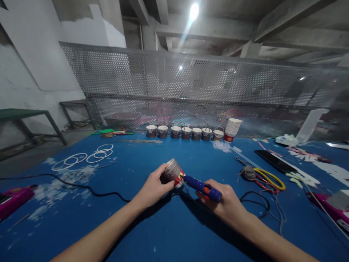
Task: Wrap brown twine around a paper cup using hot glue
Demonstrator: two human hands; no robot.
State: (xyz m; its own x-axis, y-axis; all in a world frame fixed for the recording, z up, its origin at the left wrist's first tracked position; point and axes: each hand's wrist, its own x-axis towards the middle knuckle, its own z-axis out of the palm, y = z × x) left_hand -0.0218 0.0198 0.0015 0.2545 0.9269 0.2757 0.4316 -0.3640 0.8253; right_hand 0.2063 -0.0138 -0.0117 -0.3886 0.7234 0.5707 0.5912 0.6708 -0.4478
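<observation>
My left hand (154, 188) is closed around a paper cup (172, 170) above the middle of the blue table. The cup lies tilted, its white rim facing up and away. Grey yarn covers its upper part, and a red, yellow and white print shows near its base. A dark blue hot glue gun (199, 185) with an orange trigger is gripped in my right hand (224, 199). The gun's nozzle points left, at or very close to the printed part of the cup; I cannot tell whether they touch.
Several dark-wrapped cups (186, 133) line the table's back edge beside a stack of paper cups (232, 129). White rings (100, 153) and a black cord (95, 194) lie left. Right are a yarn ball (248, 172), yellow loop (272, 177) and black phone (275, 162).
</observation>
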